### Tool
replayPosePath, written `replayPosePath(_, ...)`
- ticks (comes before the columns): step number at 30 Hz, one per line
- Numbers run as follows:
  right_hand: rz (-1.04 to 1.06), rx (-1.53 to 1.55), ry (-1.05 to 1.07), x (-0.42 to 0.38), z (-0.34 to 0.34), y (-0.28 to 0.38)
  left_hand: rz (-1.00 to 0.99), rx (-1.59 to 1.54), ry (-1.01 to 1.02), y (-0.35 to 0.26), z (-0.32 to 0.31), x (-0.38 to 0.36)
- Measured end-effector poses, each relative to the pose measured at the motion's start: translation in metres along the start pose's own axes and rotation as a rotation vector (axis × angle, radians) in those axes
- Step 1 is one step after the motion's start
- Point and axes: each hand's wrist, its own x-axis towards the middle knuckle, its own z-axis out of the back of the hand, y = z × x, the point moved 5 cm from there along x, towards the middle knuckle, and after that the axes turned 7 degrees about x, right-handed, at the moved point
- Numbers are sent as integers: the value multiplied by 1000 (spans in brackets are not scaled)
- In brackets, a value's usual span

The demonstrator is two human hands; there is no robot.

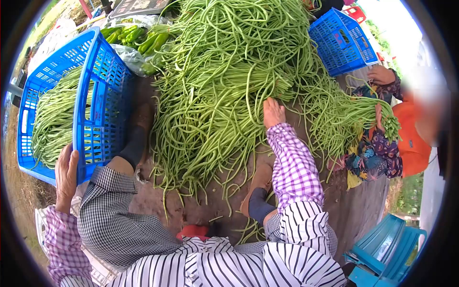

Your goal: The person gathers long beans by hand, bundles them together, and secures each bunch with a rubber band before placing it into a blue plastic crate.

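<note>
My left hand (66, 177) is at the near rim of a blue plastic crate (86, 115), its fingers closed on the edge. The crate leans by my left leg, with long green beans (55, 119) lying lengthwise inside. My right hand (274, 113) reaches into a big heap of long green beans (210, 100) on the ground in front of me. Its fingers are closed on the cut ends of a bunch of beans, and the fingertips are partly hidden among them.
Green peppers (138, 38) in clear plastic bags lie at the back left. Another blue crate (342, 42) stands tilted at the back right. On the right a person in an orange vest (413, 138) holds a bunch of beans (368, 109). A teal plastic stool (387, 248) is at the lower right.
</note>
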Motion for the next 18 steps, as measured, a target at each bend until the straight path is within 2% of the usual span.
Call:
replayPosePath(1, 22, 53, -53, 0, 10, 1, 1, 3, 5, 1, -1, 0)
replayPosePath(3, -5, -7, 90, 11, 4, -4, -4, 3, 8, 1, -1, 0)
replayPosePath(4, 12, -137, 135, 14, 0, -2, -3, -4, 29, 0, -1, 1)
replayPosePath(7, -12, -260, 147, 13, -3, 8, -22, -16, 9, -1, 0, 1)
replayPosePath(11, -23, -314, 145, 7, 24, 14, -15, 8, 35, -2, 1, 2)
replayPosePath(13, 34, -335, 297, 0, 37, 16, -38, 6, 14, 1, 1, 4)
replayPosePath(15, -11, -245, 445, -7, 40, 7, -54, 6, 11, -1, 1, 4)
replayPosePath(18, 14, -166, 471, -32, 60, 3, -39, -43, 18, -9, 2, 2)
